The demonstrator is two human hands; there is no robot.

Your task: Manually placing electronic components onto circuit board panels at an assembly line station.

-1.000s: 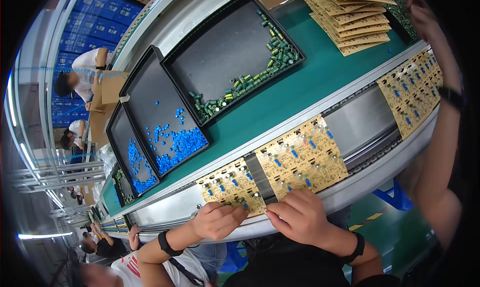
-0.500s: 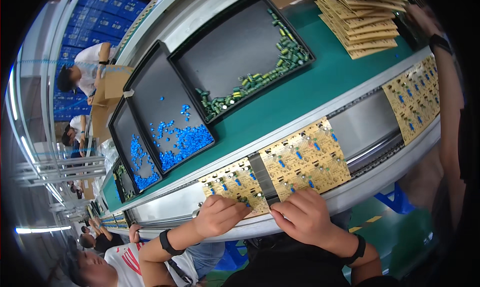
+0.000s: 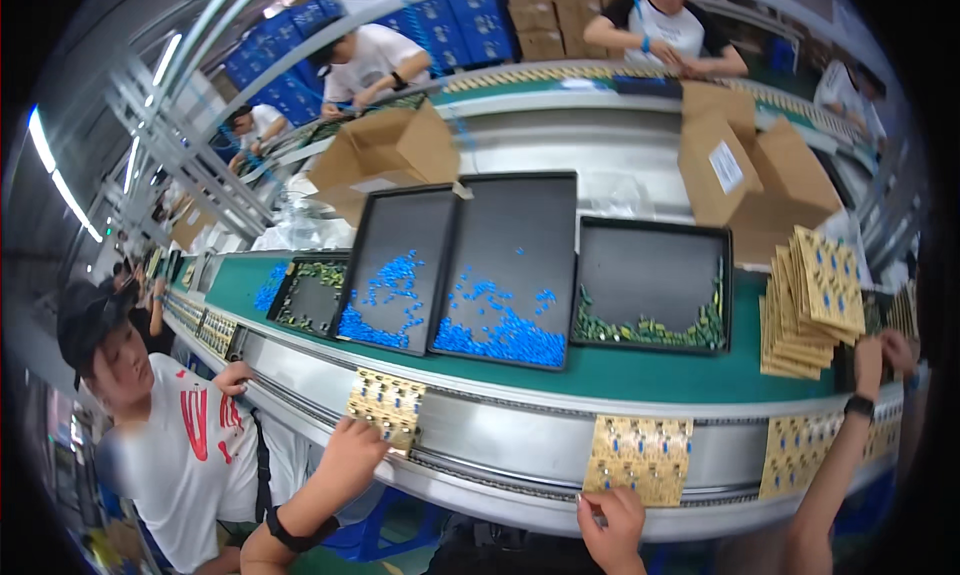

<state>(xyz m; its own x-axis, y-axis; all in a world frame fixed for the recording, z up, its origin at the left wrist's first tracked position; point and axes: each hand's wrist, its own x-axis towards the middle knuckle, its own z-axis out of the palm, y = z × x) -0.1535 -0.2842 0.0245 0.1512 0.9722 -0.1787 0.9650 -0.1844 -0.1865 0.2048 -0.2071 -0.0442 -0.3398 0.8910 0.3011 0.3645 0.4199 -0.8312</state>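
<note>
My left hand (image 3: 352, 457) is closed, its fingertips at the near right edge of a tan circuit board (image 3: 388, 393) on the conveyor rails. Small dark and light components stand on that board. Farther right, my right hand (image 3: 612, 527) is curled at the near edge of a second tan circuit board (image 3: 640, 450), which carries blue and dark components. What its fingers hold, if anything, is hidden. Beyond the rails lie black trays of blue components (image 3: 505, 335) and a black tray of green components (image 3: 655, 333).
A smaller black tray (image 3: 312, 293) also holds green parts. Stacked boards (image 3: 808, 310) stand at the right, by another person's forearm (image 3: 838, 465). More boards (image 3: 800, 455) lie on the conveyor there. Open cardboard boxes (image 3: 385, 155) stand behind the trays. A person in a white shirt (image 3: 195, 445) is at the left.
The view has swung and levelled. My hands have moved apart. The board at my left hand now sits well to the left of the second board; before, they were almost side by side.
</note>
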